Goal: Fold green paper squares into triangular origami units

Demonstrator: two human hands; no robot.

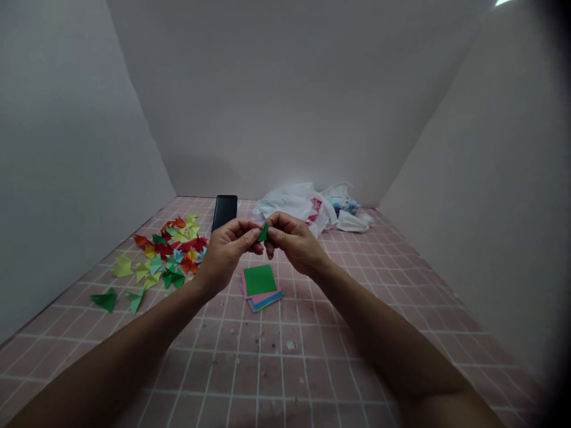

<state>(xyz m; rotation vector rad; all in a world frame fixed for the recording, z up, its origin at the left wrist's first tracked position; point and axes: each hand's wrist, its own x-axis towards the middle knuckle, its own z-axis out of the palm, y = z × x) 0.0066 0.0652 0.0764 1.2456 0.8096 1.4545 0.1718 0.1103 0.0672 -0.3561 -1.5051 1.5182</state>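
A small piece of folded green paper [264, 232] is pinched between both hands, raised above the tiled surface. My left hand [229, 246] grips its left side between thumb and fingers. From the right, my right hand [297, 241] holds the other side, thumb toward me. The fingers hide part of the paper's shape. Below and between the hands lies a stack of square coloured paper [260, 280], green on top, with pink, blue and yellow edges showing. To the left is a loose pile of folded paper pieces [173, 277] in red, orange, yellow and green.
Behind my left hand a black phone [225, 211] rests on the pink tiled surface [357, 279]. White plastic bags [289, 201] lie crumpled by the back wall, with a blue-patterned bundle [345, 205] beside them. Pale walls [285, 107] enclose the back and both sides.
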